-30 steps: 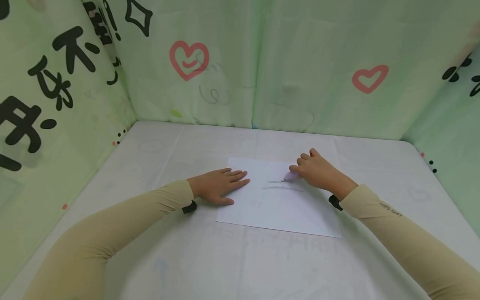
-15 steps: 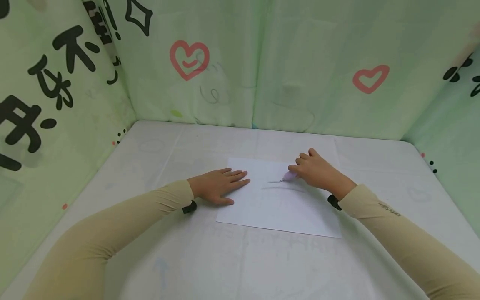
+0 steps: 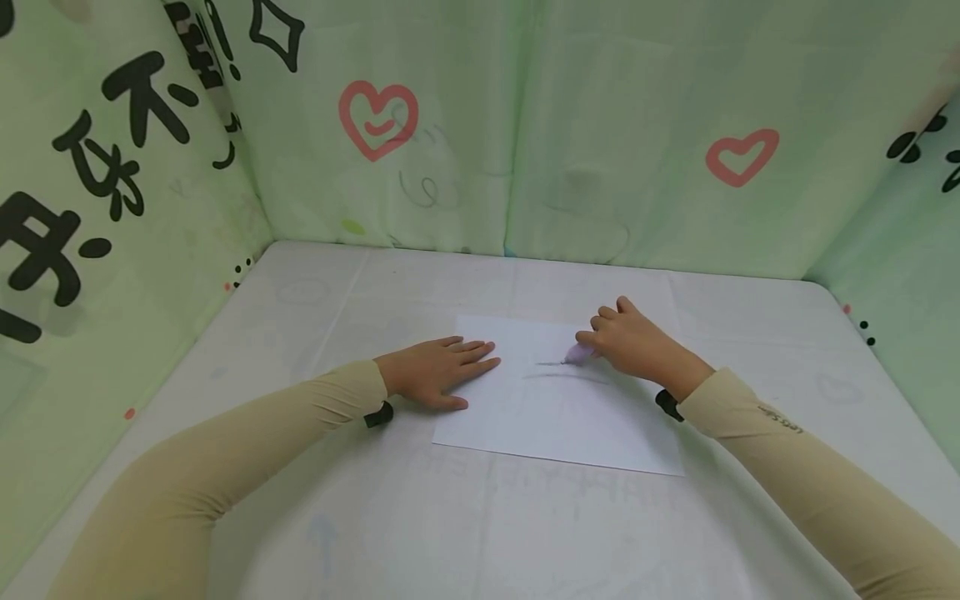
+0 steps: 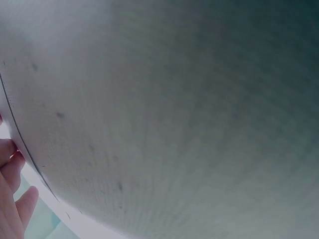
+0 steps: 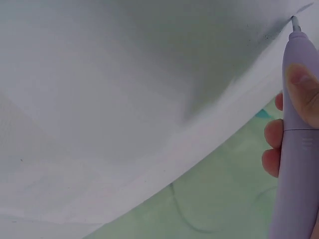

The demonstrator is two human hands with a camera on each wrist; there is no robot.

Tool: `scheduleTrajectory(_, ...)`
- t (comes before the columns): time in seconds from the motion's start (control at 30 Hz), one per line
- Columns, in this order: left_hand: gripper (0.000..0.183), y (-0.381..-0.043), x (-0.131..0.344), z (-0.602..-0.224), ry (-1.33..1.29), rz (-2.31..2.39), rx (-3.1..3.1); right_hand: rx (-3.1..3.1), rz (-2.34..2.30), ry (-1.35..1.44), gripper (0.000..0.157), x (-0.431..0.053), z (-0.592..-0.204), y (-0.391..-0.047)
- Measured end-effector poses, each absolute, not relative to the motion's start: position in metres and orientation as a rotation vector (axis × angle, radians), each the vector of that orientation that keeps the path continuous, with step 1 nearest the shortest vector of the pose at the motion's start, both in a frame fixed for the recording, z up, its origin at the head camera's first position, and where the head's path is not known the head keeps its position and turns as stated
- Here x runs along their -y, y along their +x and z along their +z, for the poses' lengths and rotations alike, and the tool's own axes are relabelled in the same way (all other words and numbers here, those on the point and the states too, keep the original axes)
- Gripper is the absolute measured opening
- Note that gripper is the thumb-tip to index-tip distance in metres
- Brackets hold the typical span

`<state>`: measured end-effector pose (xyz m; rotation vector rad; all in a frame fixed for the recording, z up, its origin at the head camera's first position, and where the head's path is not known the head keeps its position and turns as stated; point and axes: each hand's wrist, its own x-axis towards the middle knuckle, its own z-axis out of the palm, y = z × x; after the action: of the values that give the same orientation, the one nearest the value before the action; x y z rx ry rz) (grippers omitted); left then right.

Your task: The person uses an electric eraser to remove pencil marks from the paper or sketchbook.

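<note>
My right hand (image 3: pixel 637 340) grips a lavender electric eraser (image 3: pixel 579 353), thick-bodied with a narrow tip. In the right wrist view the thumb and curled fingers wrap the eraser's body (image 5: pixel 299 159), and its grey tip touches the paper beside a short dark mark (image 5: pixel 305 7). A white sheet of paper (image 3: pixel 555 433) lies on the table with two thin grey lines, the upper one shorter and ending at the tip. My left hand (image 3: pixel 435 372) lies flat with spread fingers on the sheet's left part. Only some left fingertips (image 4: pixel 12 169) show in the left wrist view.
The table is covered with a white cloth (image 3: pixel 390 517) bearing faint marks and creases. Pale green curtains (image 3: pixel 600 100) with hearts and black characters enclose the back and both sides. Each wrist wears a black strap-like device (image 3: pixel 378 414).
My right hand and the eraser have shifted very slightly left along the upper line, then stayed nearly still. The left hand and the paper look unchanged.
</note>
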<state>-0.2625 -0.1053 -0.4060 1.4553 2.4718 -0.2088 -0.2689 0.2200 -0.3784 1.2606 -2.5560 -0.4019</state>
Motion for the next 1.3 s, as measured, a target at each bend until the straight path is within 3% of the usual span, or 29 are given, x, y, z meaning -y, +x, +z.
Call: scheduleTrajectory(1.3,0.072,-0.2602,0.1054,-0.4008,1.462,-0.168,-2.459,2.587,-0.404,1.246,0.022,-0.218,-0.3787,-0.2697)
